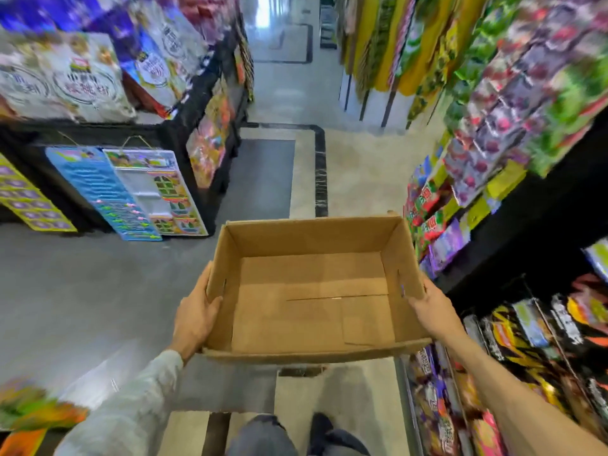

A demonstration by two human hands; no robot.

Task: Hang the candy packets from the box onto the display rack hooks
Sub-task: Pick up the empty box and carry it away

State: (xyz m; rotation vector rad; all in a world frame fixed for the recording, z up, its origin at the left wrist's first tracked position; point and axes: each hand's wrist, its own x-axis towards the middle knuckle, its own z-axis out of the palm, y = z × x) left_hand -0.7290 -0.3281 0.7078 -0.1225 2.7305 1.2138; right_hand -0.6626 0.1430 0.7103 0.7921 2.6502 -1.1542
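Head view recorded a cardboard box (312, 291) held level above the floor (345, 179), showing only bare cardboard inside. Left hand (195, 315) gripped its left wall, thumb curled over the rim. Right hand (431, 306) grasped its right wall, fingers hidden outside. Candy packets (513, 126) hung on the display rack (539, 222) at right. Farther left stood a shelf of boxed goods (75, 80).

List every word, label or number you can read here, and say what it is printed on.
"樱桃树": my best reading of the blurred round stamp on the white printed gift boxes on the upper left shelf.
Blue and white hanging toy cards: print too small to read.
Colourful snack packets on the right rack: too blurred.
Open brown cardboard box, gripped by left hand and right hand: no print visible.
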